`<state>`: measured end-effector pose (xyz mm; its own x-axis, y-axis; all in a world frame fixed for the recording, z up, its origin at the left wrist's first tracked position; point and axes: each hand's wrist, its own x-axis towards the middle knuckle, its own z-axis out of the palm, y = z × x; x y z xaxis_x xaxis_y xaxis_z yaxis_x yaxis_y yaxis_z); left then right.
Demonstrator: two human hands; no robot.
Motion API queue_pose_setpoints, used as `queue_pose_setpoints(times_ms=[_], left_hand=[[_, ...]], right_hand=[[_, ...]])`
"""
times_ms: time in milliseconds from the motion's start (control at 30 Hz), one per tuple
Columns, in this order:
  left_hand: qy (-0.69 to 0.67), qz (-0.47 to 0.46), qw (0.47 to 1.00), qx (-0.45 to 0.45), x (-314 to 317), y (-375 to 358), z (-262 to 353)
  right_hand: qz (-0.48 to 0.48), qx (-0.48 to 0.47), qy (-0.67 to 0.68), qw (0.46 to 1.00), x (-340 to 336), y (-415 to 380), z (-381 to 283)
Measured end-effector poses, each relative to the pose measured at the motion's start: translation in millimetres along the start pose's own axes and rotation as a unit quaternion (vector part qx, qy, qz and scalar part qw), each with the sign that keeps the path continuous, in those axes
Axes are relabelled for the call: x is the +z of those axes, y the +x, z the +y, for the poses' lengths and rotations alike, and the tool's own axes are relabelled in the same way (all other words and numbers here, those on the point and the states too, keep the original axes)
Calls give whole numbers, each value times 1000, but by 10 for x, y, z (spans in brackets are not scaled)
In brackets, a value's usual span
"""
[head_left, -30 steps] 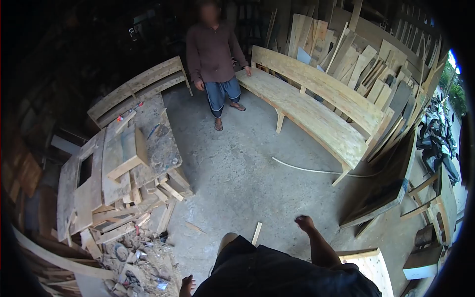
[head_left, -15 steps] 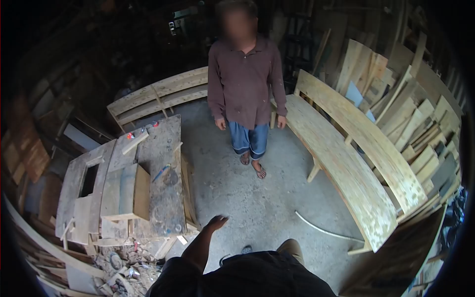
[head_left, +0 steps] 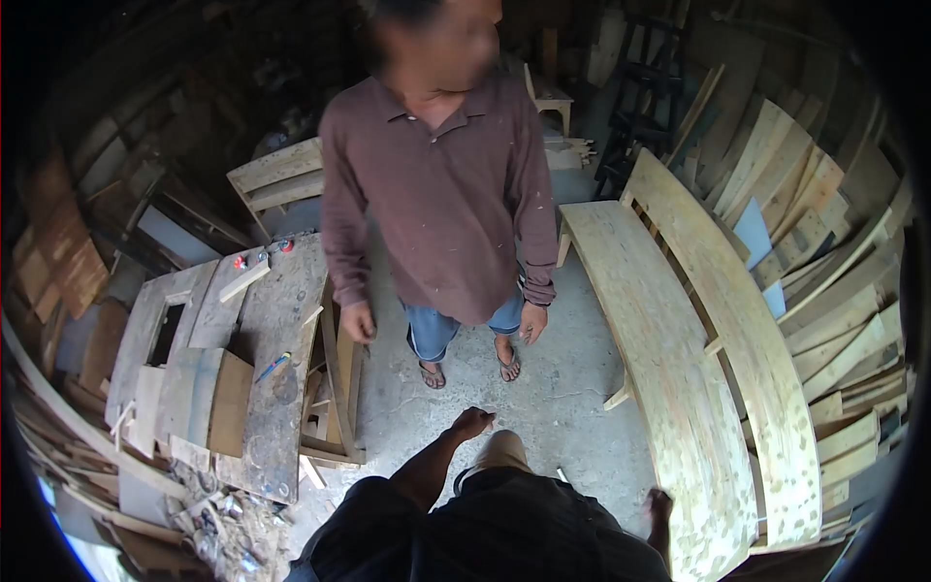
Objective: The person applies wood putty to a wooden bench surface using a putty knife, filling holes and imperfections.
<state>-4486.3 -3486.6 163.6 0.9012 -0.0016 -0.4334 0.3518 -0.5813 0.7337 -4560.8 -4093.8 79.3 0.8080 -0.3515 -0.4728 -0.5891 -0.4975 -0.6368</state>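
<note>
My left hand [head_left: 473, 423] is out in front of my body, above the concrete floor [head_left: 572, 388]. Its fingers look loosely bent, and whether anything is in them is too small to tell. Low on the right, my right hand [head_left: 659, 502] hangs beside the near part of a long wooden bench [head_left: 640, 291]; it is dark and blurred, so its fingers are unclear. Facing me stands a person in a maroon long-sleeved shirt [head_left: 446, 204], arms down and head turned to the right of the view.
A worktable [head_left: 281, 388] on the left bears a wooden box [head_left: 208, 398], a wood strip [head_left: 244, 279] and red items. Wood scraps [head_left: 233, 529] lie below it. Boards [head_left: 776, 165] lean at the right. A slatted bench [head_left: 281, 175] stands behind.
The other person appears much closer and has turned their head. My left hand has shifted right in the view. My right hand has come into sight by the bench.
</note>
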Motion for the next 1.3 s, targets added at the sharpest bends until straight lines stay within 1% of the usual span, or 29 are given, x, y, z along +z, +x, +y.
queue_pose_setpoints(times_ms=[33,67,100,133,200,233,300,333,367,400,433,467,533,600,700,767,800,833,867,900,933,967,1000,1033,1067,1100,1167,1200,1300], left_hand=[[22,-15,999,-18,-30,105,-38],[43,-31,998,-35,-45,230,-91],[51,-25,998,-32,-67,353,-157],[43,-53,995,-74,-116,511,-208],[52,-52,988,-139,-212,744,-261],[47,-54,987,-146,-241,836,-346],[50,-56,980,-187,-370,1200,-463],[45,-58,979,-191,-454,1426,-520],[46,-56,976,-203,-543,1648,-601],[46,-57,973,-217,-579,1776,-645],[-3,-41,963,-265,-725,1930,-547],[3,-2,976,-217,-835,2087,-520],[7,-8,967,-253,-1085,2453,-384],[3,9,970,-244,-1334,2733,-221],[-12,-6,957,-290,-1553,3415,-284],[-111,-139,914,-365,-1408,4295,-1294],[-93,-25,945,-312,-1483,4226,-863],[-73,15,959,-272,-1564,4323,-665],[-220,-155,857,-440,-1562,4801,-1181],[-144,-23,915,-377,-1600,4743,-620],[-157,10,930,-331,-1631,4871,-506],[-144,-1,934,-327,-1654,5211,-637],[-92,-34,946,-308,-1575,5515,-742],[-38,-68,955,-285,-1561,5573,-999],[14,-105,958,-265,-1725,5817,-1123],[141,-14,971,-192,-1752,5905,-967],[132,-21,971,-197,-1993,6070,-837],[117,-14,973,-200,-2148,6410,-689],[70,10,975,-212,-2683,6824,-698]], right_hand=[[-4,-37,28,999,-163,528,-231],[39,-59,149,986,-289,556,-935],[13,-52,209,976,-440,935,-1207],[-14,-42,270,962,-524,1293,-1427],[54,-97,175,978,-439,1582,-1943],[48,-78,186,978,-360,1685,-2101],[19,-18,260,965,2,2133,-1951],[-1,97,281,955,222,2259,-1907],[-126,191,275,934,494,2786,-1263],[-151,244,206,936,877,2906,-761],[-152,247,197,936,879,3055,-875],[-175,204,178,947,922,3228,-1097],[-223,131,141,956,1025,3352,-1389],[-264,57,113,956,1147,3472,-1679],[-275,-59,102,954,1278,3730,-2228],[-242,-128,104,956,1241,3842,-2568],[-221,-158,105,957,1266,3916,-2698],[-287,235,309,875,1185,4374,-2874],[-221,194,127,947,1258,4713,-3230],[-266,215,250,906,1245,5228,-3343],[-149,104,50,982,1222,5298,-4031],[-144,38,26,989,1267,5725,-4238],[-143,53,24,988,1213,5931,-4818],[-82,-31,-17,996,1344,6331,-4991],[-67,-29,-36,997,1299,6463,-5501],[-38,-76,-13,996,1299,6670,-5786],[-27,-2,134,991,1305,6969,-6436],[-18,27,200,979,1272,7067,-6779],[31,24,224,974,1351,7623,-7269]])
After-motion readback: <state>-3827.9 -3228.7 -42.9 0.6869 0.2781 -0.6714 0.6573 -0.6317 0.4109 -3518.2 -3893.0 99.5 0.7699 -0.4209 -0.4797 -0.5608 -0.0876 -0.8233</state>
